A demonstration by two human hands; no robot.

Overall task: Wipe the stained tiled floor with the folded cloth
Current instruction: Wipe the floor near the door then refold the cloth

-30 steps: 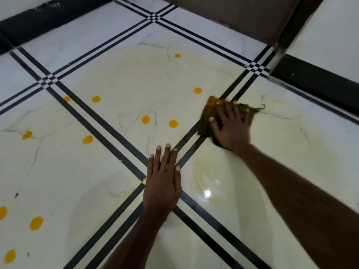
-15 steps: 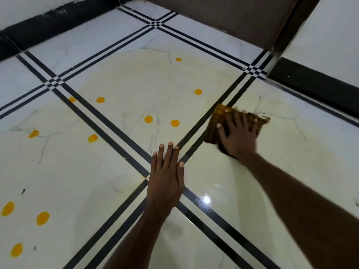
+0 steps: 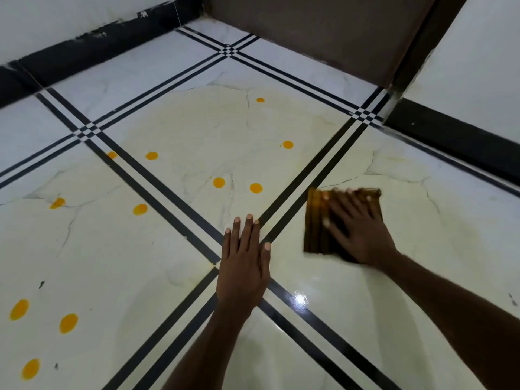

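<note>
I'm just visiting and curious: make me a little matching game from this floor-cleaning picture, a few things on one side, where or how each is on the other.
Things:
1. left hand
2. right hand
3. folded cloth
4. orange spots

States:
A. dotted over the tiles, unwiped
B. flat on the bare floor, over the crossing black lines
C. pressed on top of the cloth
D. brown and yellow, lying under a hand

Pairs: 1-B, 2-C, 3-D, 4-A

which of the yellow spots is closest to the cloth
The round yellow spot just left of the double black line, the right one of the central pair; the cloth lies across that line.
</note>
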